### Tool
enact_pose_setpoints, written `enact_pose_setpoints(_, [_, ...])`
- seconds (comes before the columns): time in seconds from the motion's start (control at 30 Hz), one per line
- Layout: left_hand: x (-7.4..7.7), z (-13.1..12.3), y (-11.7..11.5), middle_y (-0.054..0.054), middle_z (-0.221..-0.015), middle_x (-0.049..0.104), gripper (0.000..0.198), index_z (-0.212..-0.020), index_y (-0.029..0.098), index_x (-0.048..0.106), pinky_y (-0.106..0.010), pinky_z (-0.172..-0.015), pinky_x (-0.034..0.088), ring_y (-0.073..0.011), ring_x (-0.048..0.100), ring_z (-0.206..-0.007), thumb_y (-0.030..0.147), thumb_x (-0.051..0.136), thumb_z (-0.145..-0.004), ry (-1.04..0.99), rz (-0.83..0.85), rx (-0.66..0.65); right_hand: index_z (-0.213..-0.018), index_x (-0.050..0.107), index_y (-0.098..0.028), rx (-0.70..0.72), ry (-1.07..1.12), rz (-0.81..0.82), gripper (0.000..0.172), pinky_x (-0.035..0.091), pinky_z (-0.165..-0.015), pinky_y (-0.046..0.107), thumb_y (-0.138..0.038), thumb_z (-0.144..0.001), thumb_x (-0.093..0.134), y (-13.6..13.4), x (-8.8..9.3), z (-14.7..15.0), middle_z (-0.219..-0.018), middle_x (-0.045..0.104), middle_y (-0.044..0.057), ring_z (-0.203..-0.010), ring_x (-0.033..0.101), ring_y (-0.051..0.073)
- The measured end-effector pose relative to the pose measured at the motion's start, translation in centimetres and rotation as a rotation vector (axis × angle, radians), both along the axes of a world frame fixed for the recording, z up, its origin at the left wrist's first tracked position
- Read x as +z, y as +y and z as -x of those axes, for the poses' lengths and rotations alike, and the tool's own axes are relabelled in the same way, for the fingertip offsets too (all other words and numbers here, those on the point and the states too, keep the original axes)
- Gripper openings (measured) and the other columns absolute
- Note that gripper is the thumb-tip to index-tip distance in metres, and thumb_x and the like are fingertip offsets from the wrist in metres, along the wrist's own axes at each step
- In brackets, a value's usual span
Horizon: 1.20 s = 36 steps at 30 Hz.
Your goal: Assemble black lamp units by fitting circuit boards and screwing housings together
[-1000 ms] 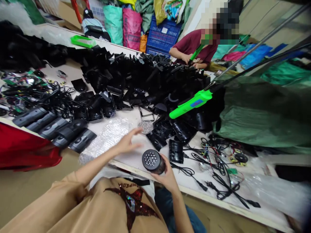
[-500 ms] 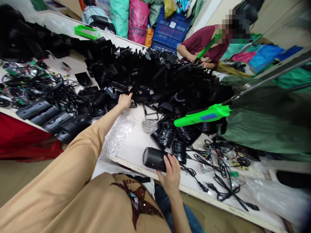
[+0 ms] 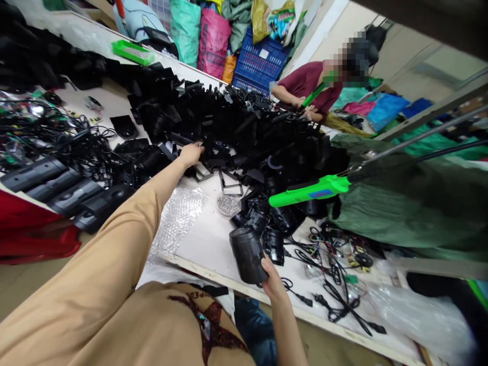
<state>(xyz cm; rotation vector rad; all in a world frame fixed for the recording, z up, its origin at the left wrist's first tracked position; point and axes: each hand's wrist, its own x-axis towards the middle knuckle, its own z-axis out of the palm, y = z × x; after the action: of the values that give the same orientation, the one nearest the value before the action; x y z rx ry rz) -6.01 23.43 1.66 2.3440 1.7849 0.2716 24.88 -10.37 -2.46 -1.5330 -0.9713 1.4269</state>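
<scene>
My right hand [image 3: 271, 277] grips the lower end of a black cylindrical housing [image 3: 248, 255], which is tilted just above the front of the white work table [image 3: 202, 239]. Its perforated end is hidden from view. My left hand [image 3: 191, 154], in a tan sleeve, is stretched out across a sheet of bubble wrap [image 3: 177, 218]. It rests on a large heap of black plastic parts [image 3: 229, 119], and its fingertips are buried among them. Whether it grips a part is hidden.
A green handheld tool [image 3: 308, 191] hangs over the table on the right. Black cables [image 3: 328, 274] lie at front right, and a row of black housings [image 3: 72, 195] lies at left. Across the table, a person in a maroon shirt [image 3: 305, 84] holds a green tool.
My left hand has moved forward from above the bubble wrap onto the black heap. My right hand has turned the cylinder, so its perforated end no longer shows.
</scene>
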Motion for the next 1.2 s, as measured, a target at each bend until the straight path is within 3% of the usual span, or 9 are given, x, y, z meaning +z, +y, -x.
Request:
enact_pose_setpoints(0.2, [1.0, 0.6, -0.4, -0.01, -0.107, 0.063, 0.029, -0.102, 0.015, 0.065, -0.03, -0.085, 0.04, -0.0233, 0.057, -0.1, 0.012, 0.045, -0.082, -0.061, -0.038, 0.0, -0.12, 0.056, -0.025, 0.072, -0.11, -0.074, 0.056, 0.045, -0.094, 0.046, -0.059, -0.075, 0.05, -0.1, -0.8, -0.3, -0.126, 0.056, 0.007, -0.118, 0.051, 0.028])
enact_pose_setpoints(0.3, [2.4, 1.9, -0.9, -0.006, -0.105, 0.066, 0.034, -0.108, 0.018, 0.063, -0.027, -0.086, 0.041, -0.0204, 0.058, -0.099, 0.01, 0.043, -0.082, -0.104, -0.063, 0.003, -0.123, 0.053, -0.025, 0.092, -0.155, -0.104, 0.055, 0.046, -0.092, 0.045, -0.057, -0.079, 0.046, -0.2, -1.4, -0.7, -0.127, 0.056, 0.008, -0.117, 0.051, 0.027])
enact_pose_setpoints(0.4, [4.4, 3.1, -1.8, -0.003, -0.104, 0.066, 0.043, -0.125, 0.02, 0.05, -0.025, -0.085, 0.042, -0.0156, 0.059, -0.097, 0.01, 0.035, -0.086, -0.34, -0.196, 0.021, -0.12, 0.057, -0.024, 0.039, -0.116, -0.101, 0.053, 0.049, -0.089, 0.044, -0.056, -0.078, 0.049, -0.2, -1.6, -0.7, -0.122, 0.059, 0.009, -0.113, 0.055, 0.028])
enact_pose_setpoints(0.53, [7.6, 3.4, -5.1, -0.004, -0.095, 0.066, 0.045, -0.136, 0.015, 0.027, -0.025, -0.079, 0.045, -0.0123, 0.061, -0.082, 0.018, 0.031, -0.092, -0.529, -0.348, 0.129, -0.113, 0.061, -0.025, -0.038, -0.068, -0.071, 0.052, 0.048, -0.088, 0.046, -0.057, -0.071, 0.058, -0.1, -1.6, -0.6, -0.121, 0.06, 0.009, -0.111, 0.056, 0.029])
enact_pose_setpoints(0.63, [8.4, 2.2, -9.9, -0.005, -0.096, 0.064, 0.035, -0.126, 0.016, 0.041, -0.028, -0.081, 0.044, -0.0156, 0.06, -0.088, 0.026, 0.032, -0.094, -0.347, -0.395, 0.053, -0.113, 0.06, -0.025, -0.063, -0.059, -0.045, 0.054, 0.049, -0.086, 0.044, -0.059, -0.072, 0.056, -0.2, -1.5, -0.6, -0.119, 0.061, 0.008, -0.109, 0.057, 0.028])
enact_pose_setpoints(0.77, [4.9, -0.6, -17.6, -0.007, -0.077, 0.062, 0.036, -0.12, 0.015, 0.051, -0.03, -0.071, 0.045, -0.0185, 0.06, -0.076, 0.022, 0.028, -0.093, -0.016, -0.238, -0.154, -0.115, 0.057, -0.024, -0.146, -0.028, -0.004, 0.055, 0.05, -0.083, 0.042, -0.058, -0.073, 0.055, -0.5, -1.0, 0.1, -0.112, 0.065, 0.008, -0.105, 0.059, 0.026])
enact_pose_setpoints(0.93, [-0.9, -3.9, -24.9, -0.009, -0.087, 0.06, 0.034, -0.118, 0.017, 0.051, -0.033, -0.074, 0.047, -0.0203, 0.057, -0.082, 0.027, 0.033, -0.091, -0.103, -0.028, -0.256, -0.109, 0.059, -0.022, -0.009, -0.036, -0.011, 0.05, 0.047, -0.089, 0.039, -0.057, -0.074, 0.055, -0.5, 0.0, 1.9, -0.109, 0.065, 0.006, -0.105, 0.057, 0.025])
enact_pose_setpoints(1.07, [-2.1, -4.4, -27.8, -0.008, -0.097, 0.059, 0.039, -0.124, 0.02, 0.045, -0.033, -0.08, 0.047, -0.0201, 0.057, -0.087, 0.038, 0.041, -0.09, -0.342, 0.177, -0.33, -0.111, 0.055, -0.02, 0.061, -0.143, -0.005, 0.052, 0.047, -0.087, 0.038, -0.055, -0.072, 0.059, -0.3, -0.7, 2.9, -0.104, 0.065, 0.006, -0.097, 0.06, 0.024])
enact_pose_setpoints(1.2, [-1.9, -3.1, -28.6, -0.005, -0.099, 0.06, 0.043, -0.125, 0.022, 0.042, -0.034, -0.083, 0.047, -0.019, 0.059, -0.086, 0.044, 0.042, -0.089, -0.559, 0.389, -0.163, -0.113, 0.054, -0.022, 0.047, -0.322, 0.026, 0.051, 0.047, -0.087, 0.042, -0.057, -0.075, 0.054, 0.1, -1.0, 3.3, -0.104, 0.064, 0.006, -0.098, 0.06, 0.025])
